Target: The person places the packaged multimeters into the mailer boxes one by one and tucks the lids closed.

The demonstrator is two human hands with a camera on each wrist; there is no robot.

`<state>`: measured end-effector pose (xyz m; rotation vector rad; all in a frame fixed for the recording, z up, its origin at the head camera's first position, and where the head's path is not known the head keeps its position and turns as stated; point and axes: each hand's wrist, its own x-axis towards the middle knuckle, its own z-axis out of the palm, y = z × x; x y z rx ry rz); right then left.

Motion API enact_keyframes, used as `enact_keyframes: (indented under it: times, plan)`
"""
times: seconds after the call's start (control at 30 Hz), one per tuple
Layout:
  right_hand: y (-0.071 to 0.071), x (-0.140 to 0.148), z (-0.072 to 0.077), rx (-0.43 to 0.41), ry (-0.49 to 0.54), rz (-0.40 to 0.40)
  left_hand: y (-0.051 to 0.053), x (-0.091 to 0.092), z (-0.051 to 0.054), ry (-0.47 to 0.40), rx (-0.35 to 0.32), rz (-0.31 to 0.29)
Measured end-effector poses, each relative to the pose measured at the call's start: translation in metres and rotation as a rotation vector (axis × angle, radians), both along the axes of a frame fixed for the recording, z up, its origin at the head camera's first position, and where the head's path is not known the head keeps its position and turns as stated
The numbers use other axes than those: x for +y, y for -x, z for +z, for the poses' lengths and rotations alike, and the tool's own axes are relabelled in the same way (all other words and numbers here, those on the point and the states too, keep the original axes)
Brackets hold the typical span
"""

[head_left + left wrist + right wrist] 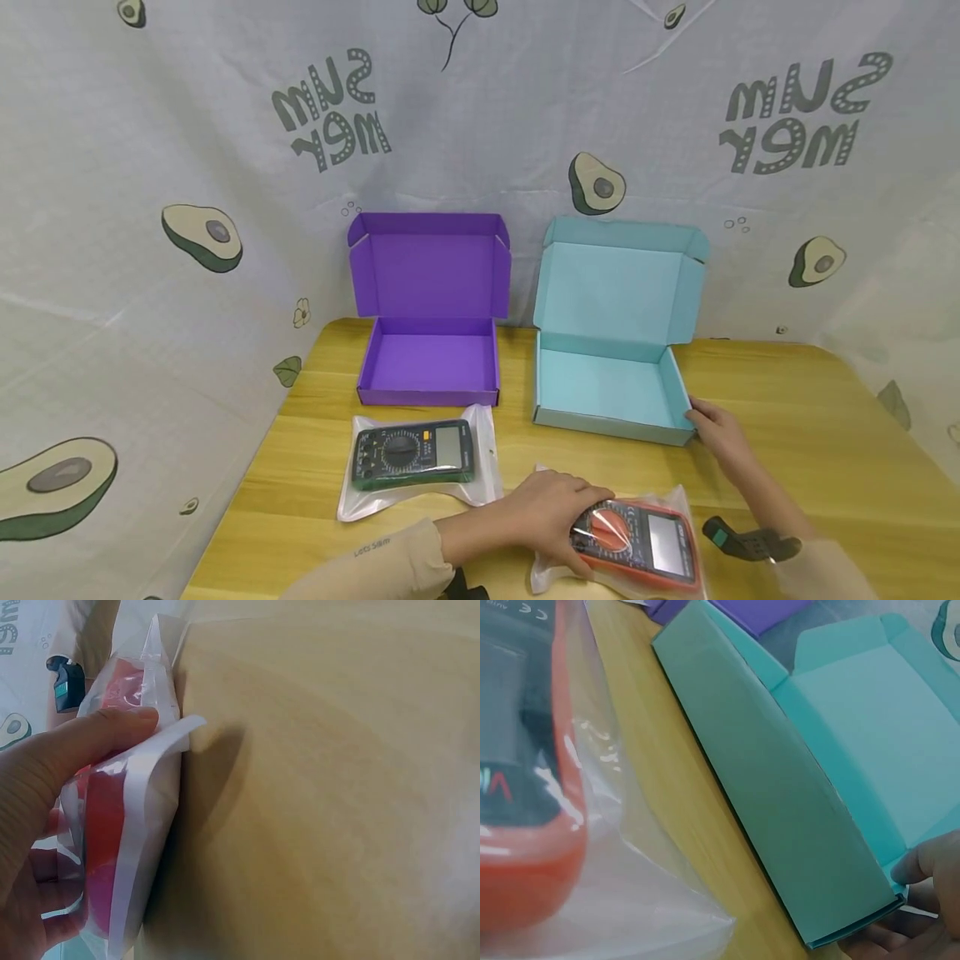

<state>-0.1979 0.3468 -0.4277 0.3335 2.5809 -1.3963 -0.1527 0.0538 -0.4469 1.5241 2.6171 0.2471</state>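
My left hand (549,512) grips the left end of a red-edged multimeter (637,537) in a clear plastic bag. In the left wrist view the thumb presses one side of the bagged multimeter (105,817) and the fingers lie on the other. With my right hand (718,433) I pinch the front right corner of a light teal box (615,423). The right wrist view shows the thumb inside the wall of the teal box (742,765) and the fingers outside. The box's lid stands up and its inside is bare.
An open purple box (427,398) stands to the left of the teal one. In front of it lies a dark green multimeter (412,454) in its own bag. A patterned cloth (450,158) hangs behind the wooden table (270,492).
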Motion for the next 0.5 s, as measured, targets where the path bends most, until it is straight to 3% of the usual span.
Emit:
enact_keyframes:
  times: [0.5]
  plan:
    - [0.0010,0.0048,0.0025,-0.004,0.038,0.016,0.0001,0.0010,0.0002,-0.068,0.032,-0.038]
